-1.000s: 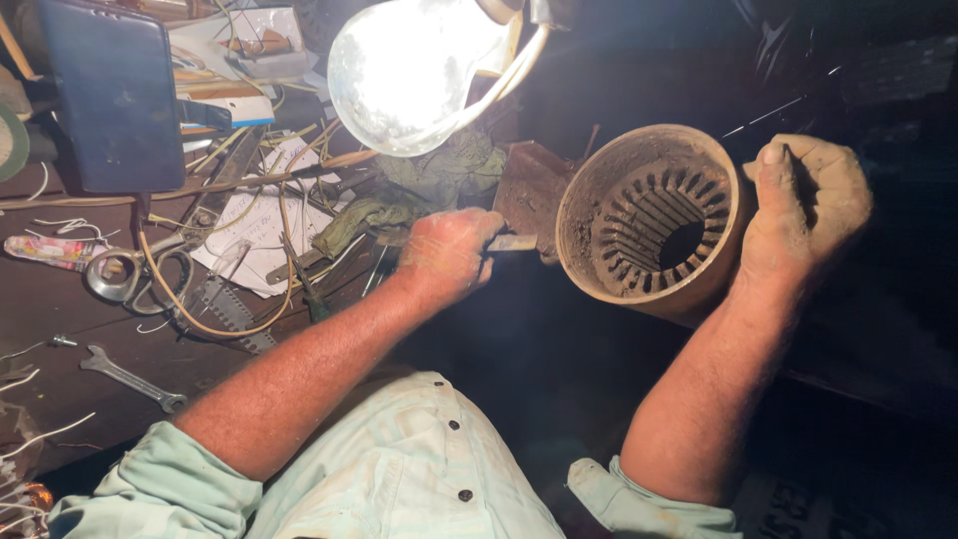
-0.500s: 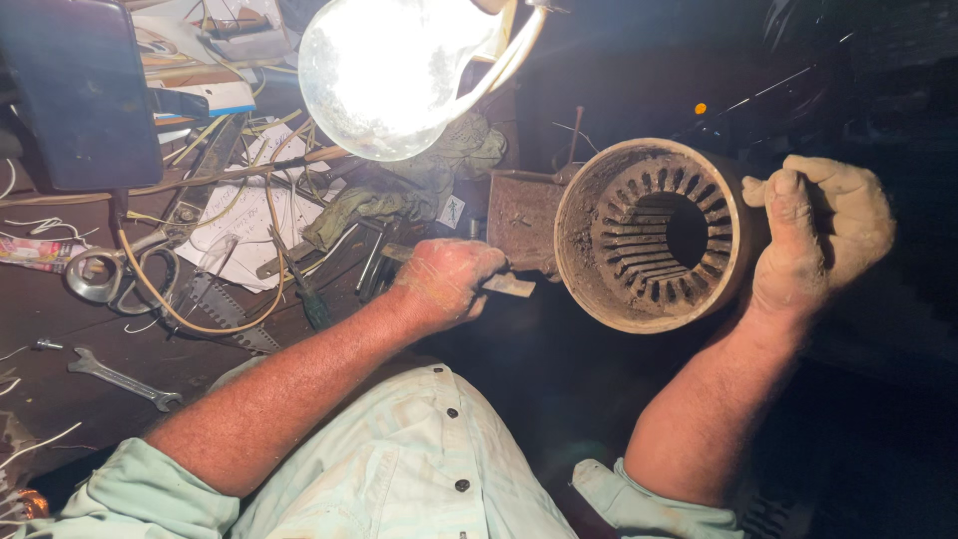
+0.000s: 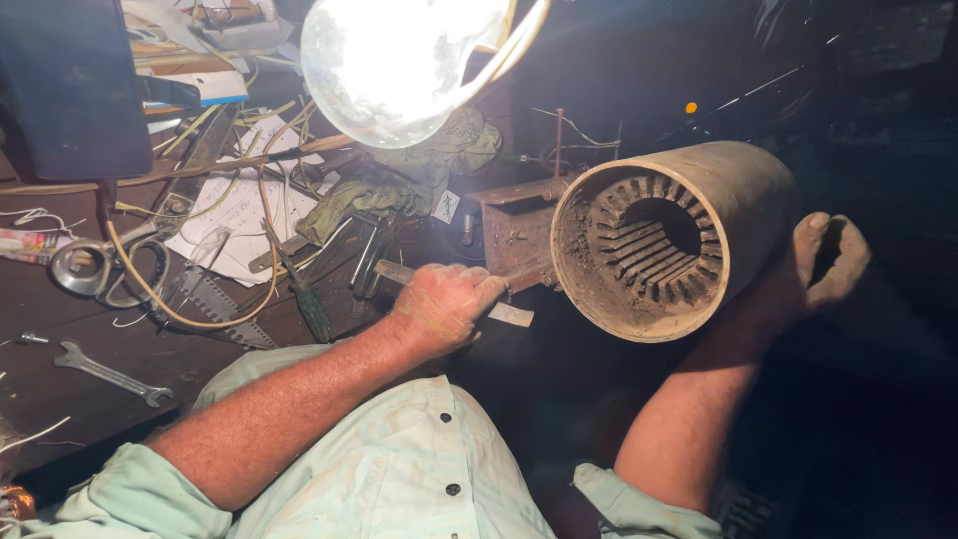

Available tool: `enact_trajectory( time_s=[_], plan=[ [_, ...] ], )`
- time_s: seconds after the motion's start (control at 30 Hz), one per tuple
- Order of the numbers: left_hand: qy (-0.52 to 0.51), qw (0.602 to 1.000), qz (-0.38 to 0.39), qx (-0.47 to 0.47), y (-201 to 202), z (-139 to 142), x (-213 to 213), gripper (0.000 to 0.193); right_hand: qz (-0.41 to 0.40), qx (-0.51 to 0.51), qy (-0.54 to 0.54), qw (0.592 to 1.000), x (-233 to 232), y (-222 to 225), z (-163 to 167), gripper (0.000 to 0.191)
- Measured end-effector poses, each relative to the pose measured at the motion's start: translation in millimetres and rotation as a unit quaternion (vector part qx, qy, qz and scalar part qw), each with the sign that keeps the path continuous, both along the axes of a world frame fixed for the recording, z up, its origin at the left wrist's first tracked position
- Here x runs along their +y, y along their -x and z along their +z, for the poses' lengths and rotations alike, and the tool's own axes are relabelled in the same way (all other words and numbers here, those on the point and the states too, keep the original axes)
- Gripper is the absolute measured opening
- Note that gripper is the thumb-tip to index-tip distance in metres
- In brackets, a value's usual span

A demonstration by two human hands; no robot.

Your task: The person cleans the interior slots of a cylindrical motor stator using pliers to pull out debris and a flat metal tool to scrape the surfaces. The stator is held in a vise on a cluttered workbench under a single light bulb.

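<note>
A rusty, dusty cylindrical motor stator (image 3: 667, 240) with slotted teeth inside lies tilted, its open end facing me. My right hand (image 3: 828, 262) cups its far end from the right, fingers curled against the housing. My left hand (image 3: 444, 304) is closed on a flat metal strip (image 3: 511, 313) whose tip sticks out just left of the stator's rim, below a rusty metal bracket (image 3: 514, 228).
A bright lamp (image 3: 399, 60) glares above the work. The dark bench on the left carries a spanner (image 3: 105, 371), scissors (image 3: 95, 268), a screwdriver (image 3: 304, 294), papers (image 3: 235, 215), loose wires, a green cloth (image 3: 399, 180) and a dark box (image 3: 70, 90).
The stator has swung so its side shows. My right hand slid from its side to its far end. My left hand stays near the rim with the strip.
</note>
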State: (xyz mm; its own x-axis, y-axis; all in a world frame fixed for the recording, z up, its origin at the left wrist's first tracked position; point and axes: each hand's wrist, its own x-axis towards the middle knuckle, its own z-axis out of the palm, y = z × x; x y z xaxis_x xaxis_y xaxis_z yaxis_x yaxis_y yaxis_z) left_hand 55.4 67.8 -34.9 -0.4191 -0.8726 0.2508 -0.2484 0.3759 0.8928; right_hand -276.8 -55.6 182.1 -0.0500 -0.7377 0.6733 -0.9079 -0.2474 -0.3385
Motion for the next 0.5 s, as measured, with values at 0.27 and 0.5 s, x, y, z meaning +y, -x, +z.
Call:
enact_trajectory(
  time_s=[0.27,0.5],
  plan=[
    [-0.009,0.997,0.081,0.009,-14.3,-3.9,-18.1,0.051,0.243,-0.459,-0.2,0.831,30.8,-11.2,-46.9,0.075],
    [-0.004,0.997,0.072,-0.004,-18.9,-0.6,-25.0,0.042,0.218,-0.449,-0.172,0.849,44.9,-7.8,-67.6,0.08]
  ],
)
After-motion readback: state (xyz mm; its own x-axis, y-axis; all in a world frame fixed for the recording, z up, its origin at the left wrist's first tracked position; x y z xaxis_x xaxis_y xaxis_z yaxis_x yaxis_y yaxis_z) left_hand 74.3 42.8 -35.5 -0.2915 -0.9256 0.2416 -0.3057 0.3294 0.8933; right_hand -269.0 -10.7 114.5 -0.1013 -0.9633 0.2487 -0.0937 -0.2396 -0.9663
